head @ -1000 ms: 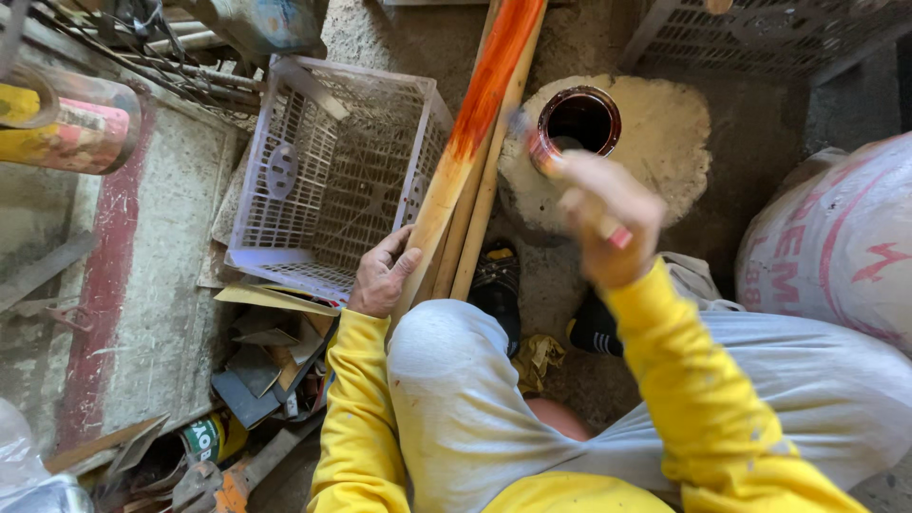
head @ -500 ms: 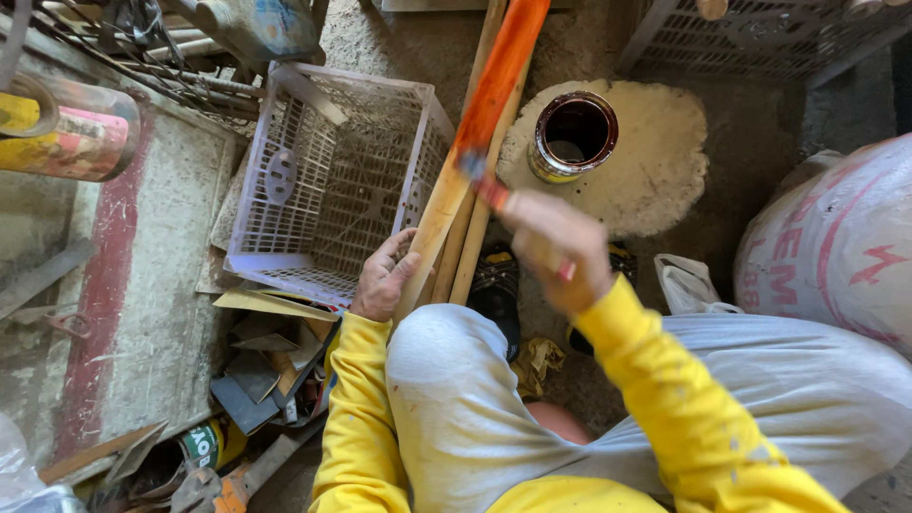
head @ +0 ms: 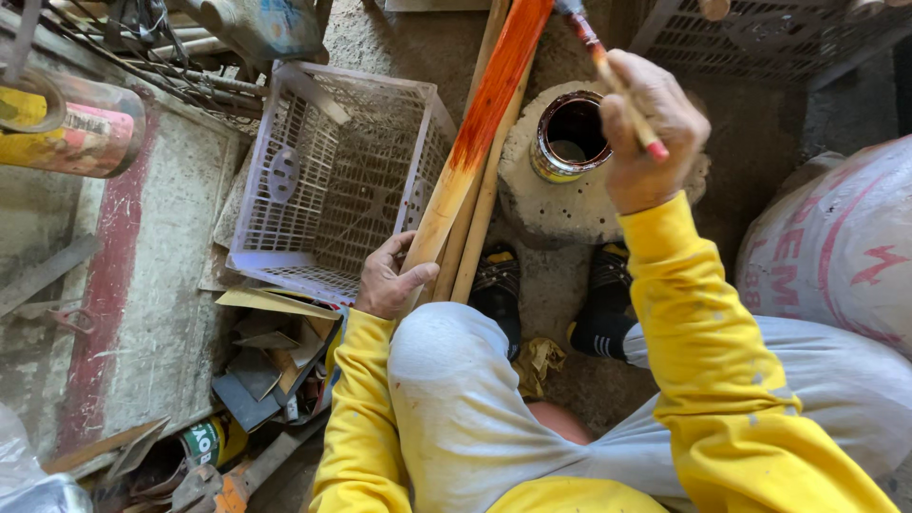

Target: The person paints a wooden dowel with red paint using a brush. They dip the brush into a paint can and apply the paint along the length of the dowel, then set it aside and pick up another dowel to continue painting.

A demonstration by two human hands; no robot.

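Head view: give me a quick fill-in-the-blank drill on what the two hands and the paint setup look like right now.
1. The right hand holds a paintbrush with a ____ tip on its handle end.
2. The left hand grips the unpainted end of a wooden ____.
3. The open paint can stands on a round ____ block.
4. Left of the slats lies a pale plastic ____.

Missing words: red; slat; concrete; crate

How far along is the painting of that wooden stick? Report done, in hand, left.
Done: the wooden stick's upper stretch is coated orange-red. In hand: the left hand grips the bare lower end, the right hand holds the brush near the open paint can. Left: the unpainted lower length.
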